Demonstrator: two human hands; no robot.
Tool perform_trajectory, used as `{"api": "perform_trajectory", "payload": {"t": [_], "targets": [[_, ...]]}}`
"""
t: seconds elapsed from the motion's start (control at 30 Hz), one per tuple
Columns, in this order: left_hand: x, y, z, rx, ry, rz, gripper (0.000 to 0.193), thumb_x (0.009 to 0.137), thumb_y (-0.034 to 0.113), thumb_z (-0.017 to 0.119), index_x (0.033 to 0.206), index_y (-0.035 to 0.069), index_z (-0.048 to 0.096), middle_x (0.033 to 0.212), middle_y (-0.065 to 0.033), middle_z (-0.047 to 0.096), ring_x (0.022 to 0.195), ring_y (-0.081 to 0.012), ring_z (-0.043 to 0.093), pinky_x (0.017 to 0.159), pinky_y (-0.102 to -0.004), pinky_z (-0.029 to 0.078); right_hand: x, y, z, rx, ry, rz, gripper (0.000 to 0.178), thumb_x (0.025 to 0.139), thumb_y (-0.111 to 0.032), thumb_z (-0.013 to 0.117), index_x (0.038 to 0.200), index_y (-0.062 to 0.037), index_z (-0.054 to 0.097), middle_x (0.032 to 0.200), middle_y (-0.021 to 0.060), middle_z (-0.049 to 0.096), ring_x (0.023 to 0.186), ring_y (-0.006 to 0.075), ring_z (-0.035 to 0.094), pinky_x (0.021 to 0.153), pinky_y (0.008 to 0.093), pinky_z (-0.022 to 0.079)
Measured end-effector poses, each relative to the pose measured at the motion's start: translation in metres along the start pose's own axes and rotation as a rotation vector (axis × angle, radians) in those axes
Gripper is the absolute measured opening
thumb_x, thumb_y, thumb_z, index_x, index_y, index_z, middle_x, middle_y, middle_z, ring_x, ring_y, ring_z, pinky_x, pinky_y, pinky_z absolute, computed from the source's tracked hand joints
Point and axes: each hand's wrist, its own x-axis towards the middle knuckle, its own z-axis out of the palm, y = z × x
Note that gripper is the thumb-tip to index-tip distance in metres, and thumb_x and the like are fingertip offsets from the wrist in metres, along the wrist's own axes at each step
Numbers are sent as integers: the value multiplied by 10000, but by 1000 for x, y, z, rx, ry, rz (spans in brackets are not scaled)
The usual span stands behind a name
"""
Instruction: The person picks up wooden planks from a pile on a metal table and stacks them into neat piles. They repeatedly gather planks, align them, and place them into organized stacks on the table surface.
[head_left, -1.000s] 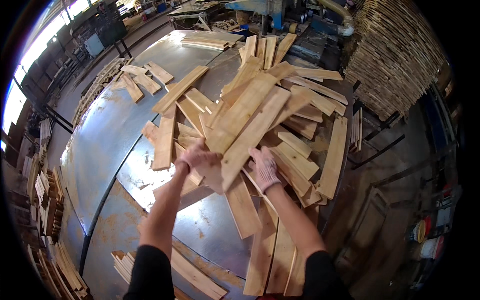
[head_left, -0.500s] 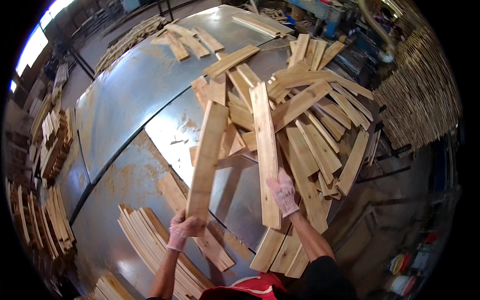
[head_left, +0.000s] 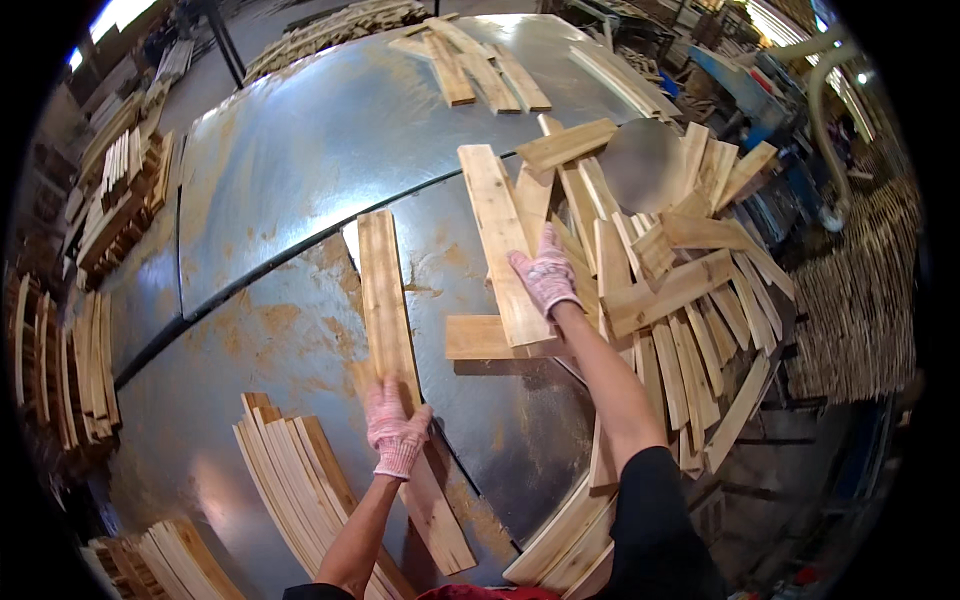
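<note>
My left hand [head_left: 396, 428], in a pink-and-white knit glove, is closed across the near end of a long wooden board [head_left: 383, 285]. This board lies over another plank [head_left: 442, 515] that slants toward me on the metal table. Farther off to the right, my right hand [head_left: 546, 272], gloved alike, is closed on the right edge of a wide pale board [head_left: 492, 225] at the left side of a loose pile. Its thumb rests on the top face, and its other fingers are partly hidden. A short board [head_left: 485, 337] lies crosswise below that one.
The sheet-metal table [head_left: 280, 165] has sawdust patches and dark seams. Jumbled boards [head_left: 670, 290] cover its right side. A neat row of boards [head_left: 300, 480] lies near left; several planks [head_left: 485, 75] lie at the far edge. Stacked timber [head_left: 120, 200] stands left, machinery [head_left: 750, 95] far right.
My left hand has lowered its raised board onto the slanted plank. My right hand has moved forward to the pile's left side. The view has swung left, so the pile appears farther right.
</note>
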Motion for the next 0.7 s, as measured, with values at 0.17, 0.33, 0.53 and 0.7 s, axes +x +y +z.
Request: {"api": "perform_trajectory", "payload": {"t": [0.17,0.33,0.53,0.7], "targets": [[11,-20,21,112,86,-83,1027,747,447,804,1569,46,335,1607,-265,319,1521,-435,238,1247,-503,206,8,-12,11,8,-7,156,1188,789,-670,737,1569,74,239,1600,311,327,1488,410,355,1209,440,325],[14,1,20,225,19,-57,1040,760,406,787,1599,59,280,1585,-253,350,1512,-426,258,1245,-490,206,-12,-21,29,202,-81,210,1090,760,-657,790,1437,115,422,1386,302,572,1227,370,617,1028,425,488],[25,-12,-44,-17,19,-96,965,685,265,828,1506,55,367,1361,-252,519,1247,-401,561,989,-496,508,-147,-4,0,319,-302,106,789,809,-511,787,1248,100,549,1149,238,701,1055,294,694,913,393,540],[-9,-45,-90,-847,-380,-433,695,768,181,843,1378,75,526,1045,-118,706,911,-238,699,773,-352,583,-334,100,19,277,-260,31,551,938,-360,708,1367,-70,522,1085,178,734,1021,369,703,897,445,544]]}}
